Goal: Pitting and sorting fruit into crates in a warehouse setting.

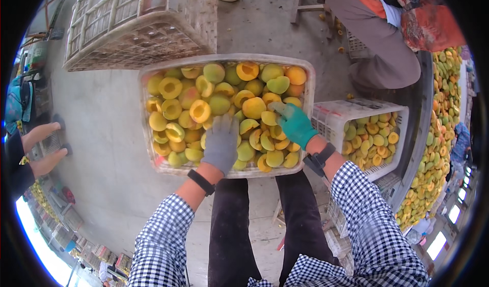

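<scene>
In front of my legs a whitish plastic crate (225,59) is filled with halved stone fruit (199,111), which look like peaches or apricots. Some halves show the hollow of a removed pit; others lie skin side up. My left hand (221,142), in a grey glove, rests over the fruit near the crate's front middle with its fingers extended. On the right side of the crate, my right hand (295,123) in a green glove has its fingers among the halves, touching a yellow-green half (269,117). Whether the fingers grip that half is hidden.
A slatted plastic crate (114,31) stands tilted in view at the back left. At the right, another white crate (366,109) holds fruit halves, beside a metal-edged table (426,107) heaped with fruit. A seated person (378,38) is at the back right; another person's legs (46,145) show left.
</scene>
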`<action>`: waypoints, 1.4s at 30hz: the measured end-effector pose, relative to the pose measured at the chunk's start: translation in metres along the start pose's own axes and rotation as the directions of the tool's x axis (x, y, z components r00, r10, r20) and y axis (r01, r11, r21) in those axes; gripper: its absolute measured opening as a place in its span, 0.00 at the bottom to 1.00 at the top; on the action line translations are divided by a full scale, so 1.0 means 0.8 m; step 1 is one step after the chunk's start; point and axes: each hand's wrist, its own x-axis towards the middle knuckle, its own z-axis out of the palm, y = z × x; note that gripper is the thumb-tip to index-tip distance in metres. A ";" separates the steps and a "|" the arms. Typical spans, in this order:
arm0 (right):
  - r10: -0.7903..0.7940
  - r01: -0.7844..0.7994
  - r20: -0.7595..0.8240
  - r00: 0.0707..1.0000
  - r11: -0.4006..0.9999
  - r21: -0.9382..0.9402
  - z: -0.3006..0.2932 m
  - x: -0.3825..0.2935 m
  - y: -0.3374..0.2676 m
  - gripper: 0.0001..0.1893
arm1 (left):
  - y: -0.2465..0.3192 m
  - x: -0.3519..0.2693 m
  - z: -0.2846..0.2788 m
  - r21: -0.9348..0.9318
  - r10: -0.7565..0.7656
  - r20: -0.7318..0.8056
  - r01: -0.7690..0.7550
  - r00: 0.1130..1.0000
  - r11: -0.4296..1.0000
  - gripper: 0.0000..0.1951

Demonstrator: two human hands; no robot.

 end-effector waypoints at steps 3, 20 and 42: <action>0.075 -0.025 -0.204 0.976 0.970 0.240 0.007 0.002 0.041 0.19 | 0.003 0.065 -0.026 -0.253 -0.036 -0.167 -0.007 0.985 0.967 0.28; 0.266 -0.131 0.010 0.964 0.442 0.888 -0.024 0.038 0.009 0.19 | -0.001 0.168 0.001 -0.330 -0.247 -0.139 0.190 0.959 0.924 0.16; -0.309 0.233 -0.515 0.800 0.950 -0.209 0.004 -0.003 0.017 0.25 | 0.018 0.145 0.027 -0.017 -0.012 0.055 0.013 0.998 1.000 0.36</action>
